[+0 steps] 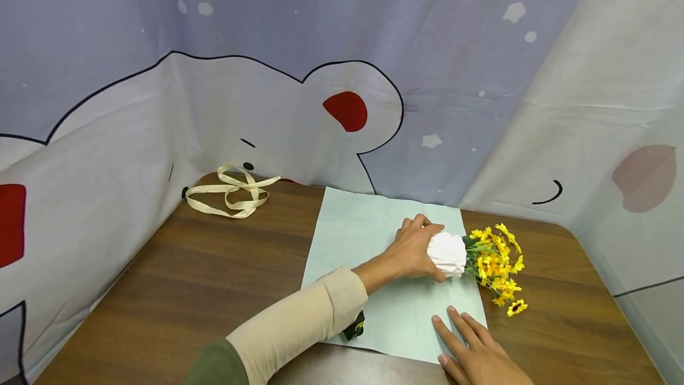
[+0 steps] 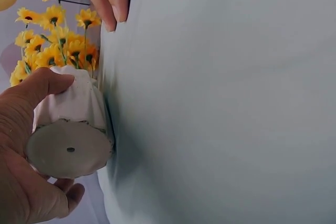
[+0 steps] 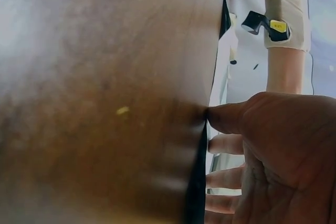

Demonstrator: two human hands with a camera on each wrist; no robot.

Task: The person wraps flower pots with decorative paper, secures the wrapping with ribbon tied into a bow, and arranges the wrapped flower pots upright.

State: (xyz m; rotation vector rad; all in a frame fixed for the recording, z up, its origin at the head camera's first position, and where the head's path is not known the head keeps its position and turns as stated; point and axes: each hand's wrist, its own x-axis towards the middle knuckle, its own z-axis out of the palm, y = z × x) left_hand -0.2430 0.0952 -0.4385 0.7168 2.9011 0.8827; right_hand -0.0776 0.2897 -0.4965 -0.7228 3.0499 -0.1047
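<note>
My left hand (image 1: 414, 251) grips a white flowerpot (image 1: 447, 253), thumb on one side and fingers around the other. The pot is tipped on its side over a pale blue sheet of paper (image 1: 358, 242), and its round base with a small hole faces the left wrist camera. Yellow artificial flowers (image 1: 497, 263) stick out of the pot to the right, past the sheet's edge. With fingers spread and fairly straight, my right hand (image 1: 478, 352) rests at the near right corner of the sheet. In the right wrist view its fingertips (image 3: 223, 177) touch the sheet.
A loose cream ribbon (image 1: 235, 195) lies at the back left of the brown wooden table (image 1: 203, 272). Behind the table hangs a printed fabric backdrop (image 1: 278, 111). A small black device (image 3: 273, 26) is strapped on the left forearm.
</note>
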